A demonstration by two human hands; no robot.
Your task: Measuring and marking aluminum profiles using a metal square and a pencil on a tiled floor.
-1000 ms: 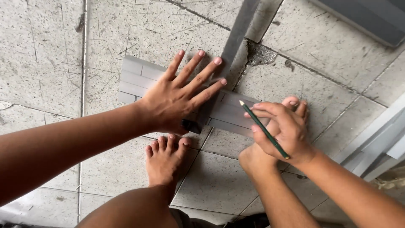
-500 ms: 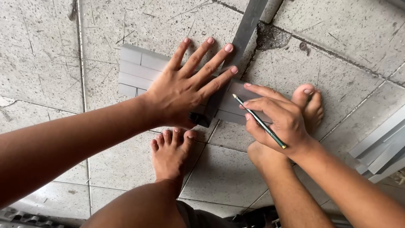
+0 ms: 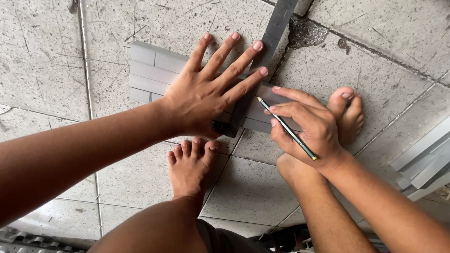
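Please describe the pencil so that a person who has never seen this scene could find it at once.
On the grey tiled floor lies a flat grey ribbed profile. The right hand beside it grips a slim dark green pencil, tip toward the profile; it is the only thin, dark stick here.

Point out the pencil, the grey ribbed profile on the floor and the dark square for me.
pencil (image 3: 287, 129), head view, on the middle of its green shaft.
grey ribbed profile (image 3: 150, 70), head view, on its bare left end.
dark square (image 3: 277, 26), head view, on the blade above the fingers.
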